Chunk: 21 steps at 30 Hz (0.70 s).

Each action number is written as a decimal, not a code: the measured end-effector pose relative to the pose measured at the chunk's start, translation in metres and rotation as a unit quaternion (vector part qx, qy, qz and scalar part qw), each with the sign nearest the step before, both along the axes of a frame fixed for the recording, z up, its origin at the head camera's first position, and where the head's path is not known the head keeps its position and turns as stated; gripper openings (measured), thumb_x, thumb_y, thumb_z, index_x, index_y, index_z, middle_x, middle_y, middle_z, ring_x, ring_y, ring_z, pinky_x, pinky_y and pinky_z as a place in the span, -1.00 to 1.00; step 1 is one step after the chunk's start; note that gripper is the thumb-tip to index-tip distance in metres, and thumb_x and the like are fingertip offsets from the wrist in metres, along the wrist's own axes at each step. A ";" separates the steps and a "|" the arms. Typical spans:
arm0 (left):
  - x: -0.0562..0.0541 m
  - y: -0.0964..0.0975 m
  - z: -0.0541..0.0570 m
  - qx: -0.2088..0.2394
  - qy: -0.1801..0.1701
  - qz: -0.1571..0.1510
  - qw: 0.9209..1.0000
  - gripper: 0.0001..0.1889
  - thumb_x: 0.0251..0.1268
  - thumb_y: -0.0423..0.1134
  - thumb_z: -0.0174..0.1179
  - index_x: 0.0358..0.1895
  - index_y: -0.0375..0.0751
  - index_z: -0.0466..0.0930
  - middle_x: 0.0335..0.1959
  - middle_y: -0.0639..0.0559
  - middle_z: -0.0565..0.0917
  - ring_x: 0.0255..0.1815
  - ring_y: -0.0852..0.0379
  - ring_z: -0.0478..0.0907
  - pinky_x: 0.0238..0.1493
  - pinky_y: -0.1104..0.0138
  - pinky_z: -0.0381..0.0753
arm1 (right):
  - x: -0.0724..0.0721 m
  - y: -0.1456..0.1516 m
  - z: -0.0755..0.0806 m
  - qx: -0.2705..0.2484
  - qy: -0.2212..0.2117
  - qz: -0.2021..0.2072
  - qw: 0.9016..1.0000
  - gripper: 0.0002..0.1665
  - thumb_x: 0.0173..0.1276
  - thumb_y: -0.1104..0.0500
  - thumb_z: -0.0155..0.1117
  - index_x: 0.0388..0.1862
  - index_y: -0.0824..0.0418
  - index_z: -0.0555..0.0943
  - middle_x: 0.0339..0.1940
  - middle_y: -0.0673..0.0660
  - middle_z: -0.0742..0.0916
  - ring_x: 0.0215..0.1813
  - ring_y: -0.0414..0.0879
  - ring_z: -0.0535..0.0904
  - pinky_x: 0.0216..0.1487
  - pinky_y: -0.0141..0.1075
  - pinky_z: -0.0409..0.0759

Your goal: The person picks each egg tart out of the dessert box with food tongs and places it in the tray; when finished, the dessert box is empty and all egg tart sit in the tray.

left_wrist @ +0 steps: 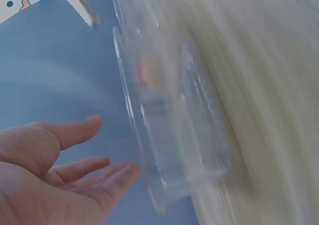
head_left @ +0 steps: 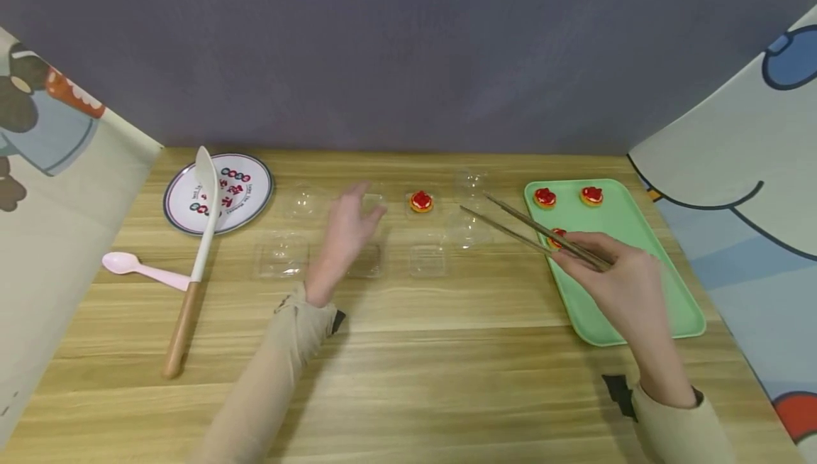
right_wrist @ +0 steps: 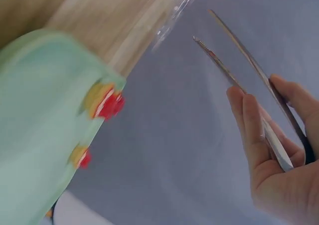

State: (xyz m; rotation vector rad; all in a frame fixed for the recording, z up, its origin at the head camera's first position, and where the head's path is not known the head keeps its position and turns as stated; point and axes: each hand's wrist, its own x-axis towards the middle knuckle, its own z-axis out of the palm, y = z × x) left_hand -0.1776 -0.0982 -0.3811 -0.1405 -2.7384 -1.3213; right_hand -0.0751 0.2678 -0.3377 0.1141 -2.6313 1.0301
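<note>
My left hand reaches over clear plastic boxes with its fingers spread and nothing in them. In the left wrist view an open clear box stands just beyond the fingertips, blurred. My right hand holds long metal tweezers over the green tray's left edge, their tips apart and nothing between them. On the tray lie small red-topped tarts, one partly hidden behind the tweezers. Another tart sits in a clear box in the back row.
More clear boxes stand in two rows across the middle of the wooden table. At the left, a white spatula with a wooden handle lies across a printed plate and a pink spoon. A grey panel rises behind.
</note>
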 end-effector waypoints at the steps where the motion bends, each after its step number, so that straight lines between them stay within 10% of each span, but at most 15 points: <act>1: -0.006 0.000 -0.009 0.009 0.008 -0.008 1.000 -0.36 0.46 -0.40 0.35 0.51 -0.55 0.35 0.48 -0.47 0.45 0.45 -0.37 0.48 0.55 0.01 0.47 | -0.005 -0.004 0.001 0.005 0.002 0.007 1.000 -0.65 0.34 0.16 0.63 0.06 0.24 0.83 -0.07 0.22 0.87 -0.17 -0.69 0.60 -0.20 -0.74 0.60; 6: -0.016 0.011 -0.025 0.015 0.033 -0.024 0.999 -0.35 0.40 -0.43 0.38 0.49 -0.53 0.39 0.39 -0.47 0.54 -0.01 -0.23 0.72 0.33 0.11 0.71 | -0.026 -0.026 0.003 0.014 0.004 0.043 0.999 -0.67 0.35 0.16 0.62 0.04 0.27 0.84 -0.08 0.24 0.87 -0.12 -0.15 0.83 -0.20 -0.76 0.55; 9: -0.010 0.022 -0.011 0.010 0.029 -0.023 0.999 -0.36 0.38 -0.48 0.38 0.47 -0.57 0.39 0.35 -0.49 0.57 -0.35 -0.08 0.65 0.21 0.12 0.77 | -0.036 -0.036 0.003 0.021 -0.004 0.060 0.998 -0.66 0.34 0.17 0.62 0.04 0.29 0.83 -0.08 0.23 0.87 -0.09 0.16 0.84 -0.22 -0.74 0.51; 16: -0.010 0.038 -0.004 0.004 -0.012 -0.021 1.000 -0.31 0.37 -0.47 0.41 0.51 -0.57 0.35 0.16 -0.48 0.67 -0.71 0.27 0.21 -0.36 0.34 0.72 | -0.052 -0.051 -0.002 0.046 -0.007 0.078 0.996 -0.71 0.32 0.20 0.62 -0.02 0.30 0.84 -0.16 0.21 0.88 -0.19 0.12 0.84 -0.27 -0.37 0.69; 21: -0.042 0.038 -0.057 0.014 -0.007 -0.025 1.000 -0.23 0.32 -0.40 0.49 0.55 -0.45 0.36 -0.18 -0.26 0.73 -0.76 0.27 0.23 -0.66 0.43 0.54 | -0.059 -0.057 -0.001 0.060 -0.008 0.091 0.994 -0.74 0.33 0.20 0.61 -0.06 0.31 0.84 -0.23 0.19 0.87 -0.31 0.06 0.79 -0.37 -0.21 0.68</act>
